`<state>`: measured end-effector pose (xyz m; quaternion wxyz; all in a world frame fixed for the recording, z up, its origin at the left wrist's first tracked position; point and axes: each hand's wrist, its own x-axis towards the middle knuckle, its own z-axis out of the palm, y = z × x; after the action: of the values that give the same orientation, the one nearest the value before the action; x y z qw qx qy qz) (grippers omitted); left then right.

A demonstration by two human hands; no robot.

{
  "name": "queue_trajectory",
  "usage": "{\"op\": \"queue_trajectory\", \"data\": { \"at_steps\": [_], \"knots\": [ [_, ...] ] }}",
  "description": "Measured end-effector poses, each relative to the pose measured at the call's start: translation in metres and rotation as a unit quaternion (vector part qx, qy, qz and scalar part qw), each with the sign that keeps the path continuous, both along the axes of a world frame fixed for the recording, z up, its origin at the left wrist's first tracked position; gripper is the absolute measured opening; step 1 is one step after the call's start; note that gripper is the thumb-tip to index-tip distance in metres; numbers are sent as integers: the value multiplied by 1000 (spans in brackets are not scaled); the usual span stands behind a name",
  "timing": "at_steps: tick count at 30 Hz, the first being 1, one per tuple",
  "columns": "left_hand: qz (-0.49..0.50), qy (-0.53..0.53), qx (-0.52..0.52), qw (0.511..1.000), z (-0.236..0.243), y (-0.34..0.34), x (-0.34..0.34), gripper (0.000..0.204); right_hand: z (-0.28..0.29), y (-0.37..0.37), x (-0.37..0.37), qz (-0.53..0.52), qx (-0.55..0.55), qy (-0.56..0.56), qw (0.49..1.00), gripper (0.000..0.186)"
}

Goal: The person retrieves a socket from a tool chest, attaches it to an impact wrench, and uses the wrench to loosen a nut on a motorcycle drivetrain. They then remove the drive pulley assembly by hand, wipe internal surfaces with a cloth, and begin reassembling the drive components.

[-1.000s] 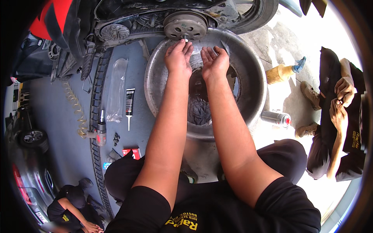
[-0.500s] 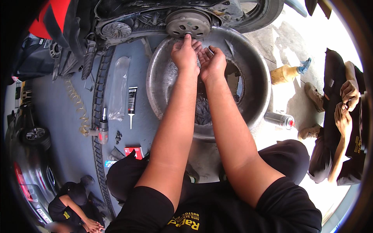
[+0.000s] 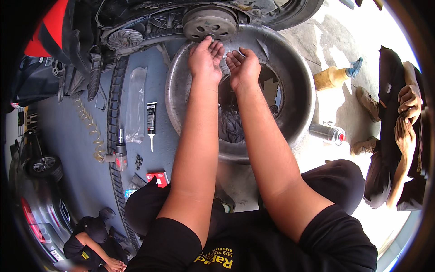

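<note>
At the top, a round grey clutch bell (image 3: 210, 23) with holes sits on the opened side of a scooter. My left hand (image 3: 205, 61) reaches up to its centre, palm turned up. Its thumb and a fingertip pinch at the small centre nut (image 3: 210, 36), largely hidden by the fingers. The other fingers are half curled. My right hand (image 3: 244, 68) hangs just to the right, above a large metal basin (image 3: 171, 97). Its fingers are loosely bent and apart, and I see nothing held in it. Dark liquid and a crumpled black bag (image 3: 231, 127) lie in the basin.
Left of the basin lie a drive belt (image 3: 114, 104), a plastic sleeve (image 3: 136, 104), a sealant tube (image 3: 151, 119) and an impact wrench (image 3: 120, 156). To the right are a yellow bottle (image 3: 331, 78) and a spray can (image 3: 327, 133). People sit at right and lower left.
My right hand has drawn apart from my left, leaving a gap between them. The left stays at the clutch bell's centre. The whole view has shifted slightly.
</note>
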<state>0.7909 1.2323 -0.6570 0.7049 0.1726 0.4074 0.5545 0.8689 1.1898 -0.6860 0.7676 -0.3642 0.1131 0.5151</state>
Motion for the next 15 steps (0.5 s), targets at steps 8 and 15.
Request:
{"op": "queue_trajectory", "data": {
  "at_steps": [8,15],
  "knots": [
    [26,-110,-100,989,3,-3,4,21,-5,0,4,5,-1,-52,999,29],
    [73,114,60,989,-2,-6,14,26,-3,1,1,4,2,-45,999,22]
  ]
}}
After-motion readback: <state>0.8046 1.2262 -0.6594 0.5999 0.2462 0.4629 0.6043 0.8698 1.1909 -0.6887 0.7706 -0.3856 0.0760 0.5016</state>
